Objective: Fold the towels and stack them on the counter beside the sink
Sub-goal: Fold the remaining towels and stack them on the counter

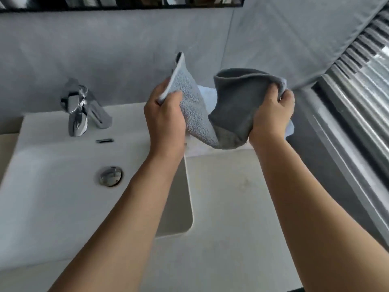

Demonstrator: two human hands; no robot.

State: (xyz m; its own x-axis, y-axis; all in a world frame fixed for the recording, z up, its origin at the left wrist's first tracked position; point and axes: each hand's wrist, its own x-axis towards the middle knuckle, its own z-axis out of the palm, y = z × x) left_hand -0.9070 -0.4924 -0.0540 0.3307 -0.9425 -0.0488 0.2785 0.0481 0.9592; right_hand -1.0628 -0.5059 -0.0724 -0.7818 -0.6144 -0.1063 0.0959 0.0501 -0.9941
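Grey terry cloth hangs between my fists: the small grey towel [223, 110] is up in the air beyond the white ceramic sink [52, 186], above the far end of the pale stone counter [242, 207] that lies to the sink's right. My left hand [166, 114] is clenched on one edge, with a corner sticking up above the knuckles. My right hand [271, 114] is bunched on the opposite edge, so the cloth sags in a loose U. Under it, on the counter beside the sink, I can see something pale that looks like folded white towels [207, 95], mostly hidden. To fold well, I judge I should pull the edges taut, match corner to corner, then lay it square on that pile, clear of the chrome tap [82, 106].
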